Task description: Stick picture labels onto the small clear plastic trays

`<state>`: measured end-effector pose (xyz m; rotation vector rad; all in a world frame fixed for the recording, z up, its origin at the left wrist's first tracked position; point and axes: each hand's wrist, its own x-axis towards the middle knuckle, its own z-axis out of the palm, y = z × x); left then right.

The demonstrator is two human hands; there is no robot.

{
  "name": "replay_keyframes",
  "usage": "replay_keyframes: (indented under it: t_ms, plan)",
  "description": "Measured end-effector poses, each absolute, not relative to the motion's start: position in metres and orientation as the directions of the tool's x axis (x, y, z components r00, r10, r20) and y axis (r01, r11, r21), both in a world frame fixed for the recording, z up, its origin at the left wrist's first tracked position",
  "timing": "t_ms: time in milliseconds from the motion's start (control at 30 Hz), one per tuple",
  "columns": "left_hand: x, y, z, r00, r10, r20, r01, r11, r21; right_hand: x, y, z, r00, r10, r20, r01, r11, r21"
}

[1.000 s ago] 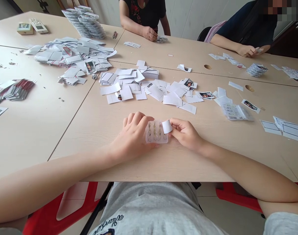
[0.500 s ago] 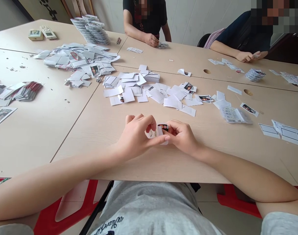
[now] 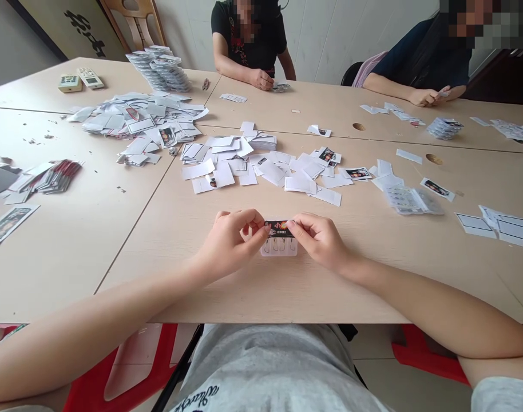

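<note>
A small clear plastic box of fish hooks (image 3: pixel 279 247) is in front of me near the table's front edge, several hooks showing in its lower part. Across its upper part lies a black printed label (image 3: pixel 280 229) with red and white lettering. My left hand (image 3: pixel 234 237) pinches the left end of the label against the box. At the right end, my right hand (image 3: pixel 320 239) grips it between thumb and curled fingers. How firmly the label sticks cannot be seen.
White backing papers and labels (image 3: pixel 302 182) are scattered beyond my hands. More clear boxes (image 3: pixel 409 200) lie to the right. Farther back are a large heap of papers (image 3: pixel 145 117) and stacked packs (image 3: pixel 162 68). Two people (image 3: pixel 255 46) (image 3: pixel 420 63) sit across the table (image 3: pixel 227 297).
The black label, curled at the box's right side before, now lies spread across its top. My left hand has drawn back from over the box to its left end. The view has tilted slightly.
</note>
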<state>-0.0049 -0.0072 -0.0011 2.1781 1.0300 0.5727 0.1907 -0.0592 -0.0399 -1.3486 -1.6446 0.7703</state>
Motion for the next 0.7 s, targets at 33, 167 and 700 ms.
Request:
replay_keyframes:
  t_ms: [33,167,700]
  plan:
    - [-0.0054,-0.0060,-0.0004,0.590,0.804,0.077,0.499,-0.437,0.749,0.1917,-0.0587,-0.0395,-0.059,0.973,0.221,0.444,0.224,-0.868]
    - [-0.0074,-0.0024,-0.0003,0.563,0.823,-0.081,0.462,-0.231,0.856,0.1950,-0.0575,-0.0374,-0.057,0.979,0.194,0.418,0.200,-0.886]
    - [-0.0054,-0.0019,-0.0009,0.523,0.850,-0.067,0.415,-0.185,0.891,0.1954,-0.0535,-0.0461,-0.091,0.993,0.079,0.268,0.101,-0.958]
